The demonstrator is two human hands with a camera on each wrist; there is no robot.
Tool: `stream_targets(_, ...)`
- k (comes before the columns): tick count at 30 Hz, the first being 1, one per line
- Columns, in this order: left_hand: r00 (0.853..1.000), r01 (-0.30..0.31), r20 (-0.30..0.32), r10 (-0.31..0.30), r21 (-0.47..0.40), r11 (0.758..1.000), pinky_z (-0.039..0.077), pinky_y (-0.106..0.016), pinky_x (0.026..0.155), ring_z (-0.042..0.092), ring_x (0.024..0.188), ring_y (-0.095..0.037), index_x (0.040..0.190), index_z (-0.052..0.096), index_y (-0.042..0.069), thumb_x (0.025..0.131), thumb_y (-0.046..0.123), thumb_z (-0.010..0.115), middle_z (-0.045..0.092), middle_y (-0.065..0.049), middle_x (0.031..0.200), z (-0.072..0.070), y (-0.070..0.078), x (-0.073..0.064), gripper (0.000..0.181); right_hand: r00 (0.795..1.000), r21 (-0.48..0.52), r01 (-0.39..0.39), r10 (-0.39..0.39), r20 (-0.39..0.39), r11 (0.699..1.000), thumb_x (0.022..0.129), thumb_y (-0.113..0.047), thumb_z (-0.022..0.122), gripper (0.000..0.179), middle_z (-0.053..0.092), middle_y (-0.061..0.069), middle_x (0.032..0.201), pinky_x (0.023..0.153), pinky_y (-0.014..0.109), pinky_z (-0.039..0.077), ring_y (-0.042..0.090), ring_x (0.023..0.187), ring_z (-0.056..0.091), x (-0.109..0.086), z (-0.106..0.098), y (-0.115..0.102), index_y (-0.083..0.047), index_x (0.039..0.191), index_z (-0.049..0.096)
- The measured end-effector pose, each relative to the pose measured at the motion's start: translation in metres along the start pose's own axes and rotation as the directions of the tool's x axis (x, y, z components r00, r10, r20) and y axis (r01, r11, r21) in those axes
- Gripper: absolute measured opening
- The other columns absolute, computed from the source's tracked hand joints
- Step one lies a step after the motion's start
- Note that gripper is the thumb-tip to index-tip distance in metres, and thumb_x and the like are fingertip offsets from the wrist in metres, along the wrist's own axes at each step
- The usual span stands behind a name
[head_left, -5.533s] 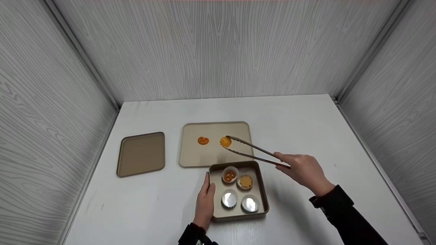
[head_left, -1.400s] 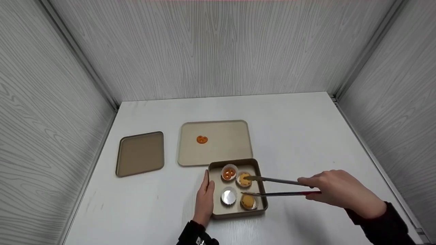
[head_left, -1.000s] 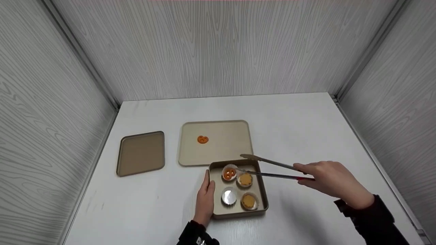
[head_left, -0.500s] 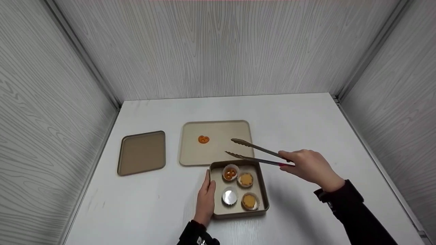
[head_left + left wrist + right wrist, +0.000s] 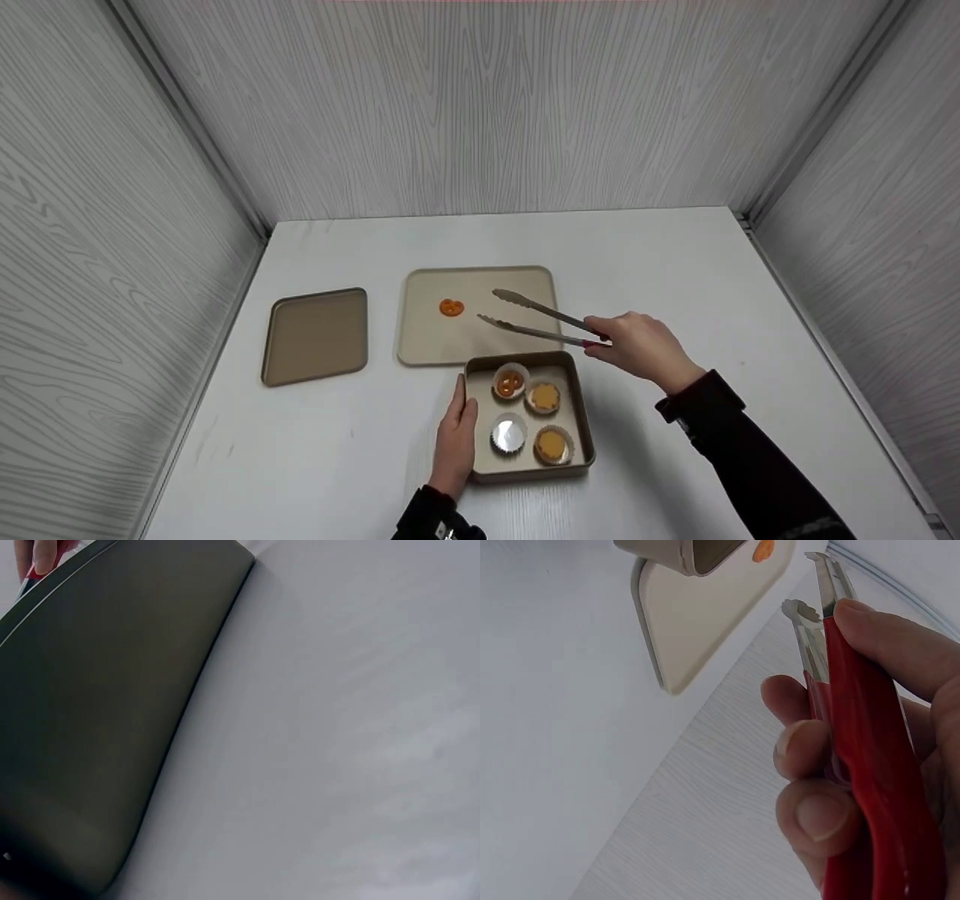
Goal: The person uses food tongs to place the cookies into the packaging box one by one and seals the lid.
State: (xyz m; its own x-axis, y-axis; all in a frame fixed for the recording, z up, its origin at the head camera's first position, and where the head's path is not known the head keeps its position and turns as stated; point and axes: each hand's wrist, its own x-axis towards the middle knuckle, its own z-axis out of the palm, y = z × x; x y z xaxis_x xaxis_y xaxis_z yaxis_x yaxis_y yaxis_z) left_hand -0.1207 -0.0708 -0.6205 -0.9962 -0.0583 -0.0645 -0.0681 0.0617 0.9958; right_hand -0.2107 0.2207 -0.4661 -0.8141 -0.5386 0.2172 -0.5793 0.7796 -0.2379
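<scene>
My right hand (image 5: 637, 346) grips metal tongs (image 5: 525, 331) by the red handles (image 5: 885, 787). Their arms are spread, with nothing between the tips, above the beige tray (image 5: 420, 345). On that tray, left of the tips, lies an orange pretzel-shaped biscuit (image 5: 451, 307). My left hand (image 5: 453, 448) holds the left wall of a square baking pan (image 5: 525, 471), thumb at the rim. Inside are several paper cups: one with a pretzel-shaped biscuit (image 5: 510, 385), two with yellow biscuits (image 5: 544, 397), and a bare silvery cup (image 5: 508, 433). The left wrist view shows mostly the pan's outer wall (image 5: 112, 705).
A shallow brown square tray or lid (image 5: 316, 337) lies on the white table (image 5: 352, 465) at the left. The beige tray sits just behind the pan. Grey wood-grain panels (image 5: 480, 112) enclose the table at the back and both sides.
A yellow swirled biscuit has gone from the tray; the pan's front right cup now holds a yellow biscuit. Since then, my right hand has carried the spread tongs back over the tray, leftward.
</scene>
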Motion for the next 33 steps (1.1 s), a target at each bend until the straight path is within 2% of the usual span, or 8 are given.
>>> stream_targets(8, 1.0, -0.012, -0.002, 0.012, -0.034, 0.999, 0.015, -0.048, 0.127, 0.016, 0.156, -0.026, 0.164, 0.021, 0.013, 0.113, 0.028, 0.041, 0.02, -0.004, 0.17, 0.001, 0.001, -0.001, 0.058, 1.0, 0.03, 0.011, -0.012, 0.023, 0.999, 0.088, -0.021, 0.082, 0.025, 0.057, -0.006, 0.064, 0.05, 0.03, 0.037, 0.013, 0.057, 0.046, 0.024, 0.019, 0.001, -0.013, 0.082, 0.059)
stream_targets(12, 1.0, -0.014, 0.0, 0.014, -0.028, 0.999, 0.015, -0.047, 0.127, 0.015, 0.156, -0.025, 0.164, 0.021, 0.013, 0.113, 0.027, 0.041, 0.02, -0.003, 0.17, 0.003, 0.003, -0.001, 0.057, 0.997, 0.057, -0.012, 0.008, 0.071, 0.998, 0.087, -0.02, 0.082, 0.022, 0.054, -0.006, 0.063, 0.051, 0.03, 0.036, 0.013, 0.058, 0.044, 0.034, 0.028, -0.001, -0.013, 0.082, 0.062)
stream_targets(17, 1.0, -0.011, 0.0, 0.011, -0.01, 1.0, 0.015, -0.046, 0.127, 0.016, 0.156, -0.024, 0.164, 0.021, 0.013, 0.113, 0.029, 0.04, 0.02, -0.002, 0.17, 0.004, 0.003, -0.001, 0.057, 0.992, 0.07, -0.042, 0.033, 0.122, 0.997, 0.088, -0.023, 0.082, 0.021, 0.062, -0.006, 0.068, 0.054, 0.033, 0.043, 0.013, 0.061, 0.051, 0.044, 0.036, -0.004, -0.015, 0.08, 0.065)
stream_targets(25, 1.0, 0.015, 0.002, -0.015, -0.009, 1.0, 0.017, -0.045, 0.127, 0.016, 0.156, -0.022, 0.165, 0.019, 0.015, 0.113, 0.031, 0.04, 0.019, 0.001, 0.17, 0.005, 0.004, -0.001, 0.058, 0.991, 0.049, -0.033, 0.026, 0.135, 0.998, 0.089, -0.025, 0.081, 0.019, 0.066, -0.002, 0.069, 0.052, 0.034, 0.045, 0.014, 0.059, 0.054, 0.058, 0.047, -0.008, -0.013, 0.084, 0.067)
stream_targets(33, 1.0, -0.001, 0.006, 0.002, -0.019, 1.0, 0.015, -0.046, 0.127, 0.015, 0.156, -0.023, 0.164, 0.02, 0.013, 0.113, 0.029, 0.04, 0.019, -0.001, 0.17, 0.004, 0.002, -0.002, 0.058, 0.991, 0.028, -0.036, 0.032, 0.13, 0.999, 0.088, -0.022, 0.082, 0.019, 0.066, 0.002, 0.071, 0.053, 0.038, 0.046, 0.02, 0.062, 0.056, 0.069, 0.055, -0.015, -0.012, 0.082, 0.067)
